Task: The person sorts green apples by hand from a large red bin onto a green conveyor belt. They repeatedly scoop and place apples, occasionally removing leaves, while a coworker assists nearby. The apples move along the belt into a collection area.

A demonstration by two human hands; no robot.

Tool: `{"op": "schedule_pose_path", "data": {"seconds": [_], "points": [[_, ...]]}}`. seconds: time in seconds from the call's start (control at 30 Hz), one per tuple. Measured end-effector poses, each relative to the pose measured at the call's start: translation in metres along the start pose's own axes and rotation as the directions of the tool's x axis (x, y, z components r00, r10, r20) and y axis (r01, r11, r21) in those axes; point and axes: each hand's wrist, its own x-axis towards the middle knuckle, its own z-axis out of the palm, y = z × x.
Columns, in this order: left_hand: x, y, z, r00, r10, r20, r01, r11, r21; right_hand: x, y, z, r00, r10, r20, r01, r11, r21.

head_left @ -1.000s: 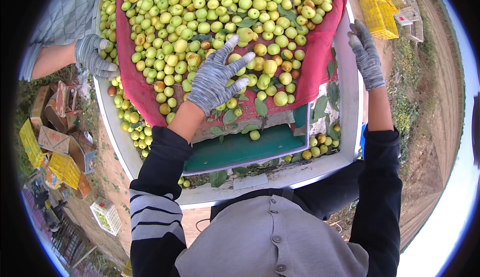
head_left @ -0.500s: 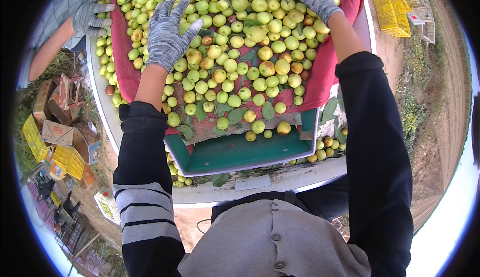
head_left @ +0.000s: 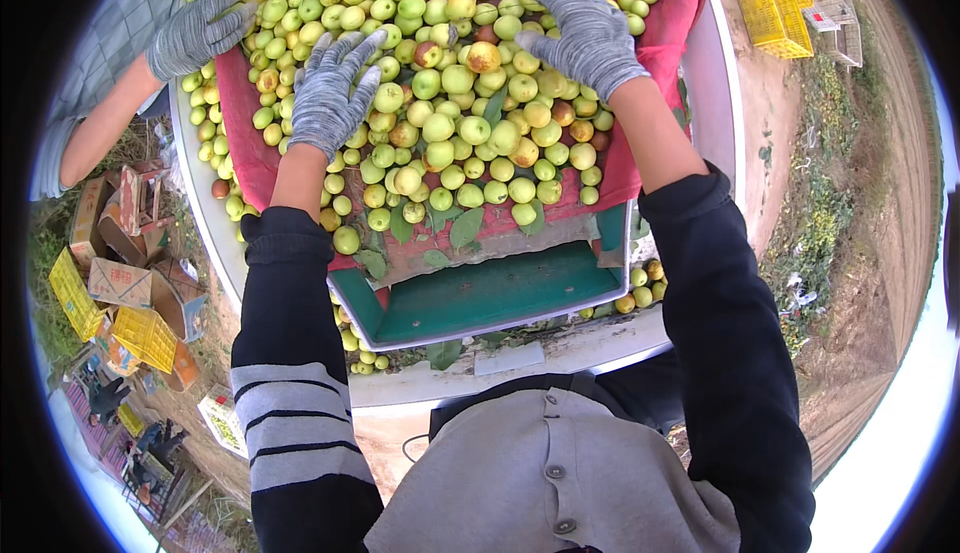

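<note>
Both my gloved hands rest on a heap of small round yellow-green fruits [head_left: 470, 128], which look like jujubes, several with brown-red patches. My left hand [head_left: 332, 93] lies palm down on the heap's left side, fingers spread. On the right side, my right hand [head_left: 585, 38] is likewise palm down with fingers apart, touching fruits. Neither hand grips anything that I can see. Red cloth [head_left: 245, 123] lies under the heap and folds up along both sides. At its near end sits a green tray [head_left: 500, 293] with a pale rim. Leaves [head_left: 466, 227] lie among the nearest fruits.
A co-worker's gloved hand [head_left: 200, 31] reaches in at the upper left, by the cloth's edge. Loose fruits [head_left: 645, 288] lie beside the tray. Yellow crates [head_left: 770, 11] stand on the ground at right; cardboard boxes [head_left: 120, 281] and another yellow crate [head_left: 146, 329] are at left.
My right hand has come nearer and slightly left, and fruits have shifted toward me with it. My left hand has drawn slightly nearer. Fruits at the tray's edge are gone from there.
</note>
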Motion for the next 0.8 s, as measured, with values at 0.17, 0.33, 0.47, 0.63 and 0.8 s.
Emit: {"op": "schedule_pose_path", "data": {"seconds": [0.17,0.33,0.47,0.63,0.8], "points": [[-0.079,0.009,-0.005,1.000,0.022,0.019,-0.023,1.000,0.016,-0.053,0.025,0.006,0.997,0.060,0.054,-0.057,0.997,-0.052],[-0.139,0.053,0.001,0.996,0.022,0.088,-0.021,1.000,-0.012,-0.126,-0.025,0.020,0.998,0.031,0.046,-0.039,0.980,0.194],[-0.169,0.082,0.004,0.988,0.121,0.098,-0.101,0.977,-0.187,-0.180,-0.065,0.020,0.996,0.065,0.064,-0.083,0.937,0.339],[-0.164,0.087,-0.002,0.973,0.181,-0.145,-0.224,0.901,-0.373,-0.199,-0.082,-0.006,0.986,-0.130,0.106,0.067,0.885,0.461],[-0.069,0.069,-0.007,0.957,0.091,-0.276,-0.146,0.972,-0.184,-0.195,-0.043,-0.032,0.995,0.083,-0.059,-0.023,0.749,0.662]]}}
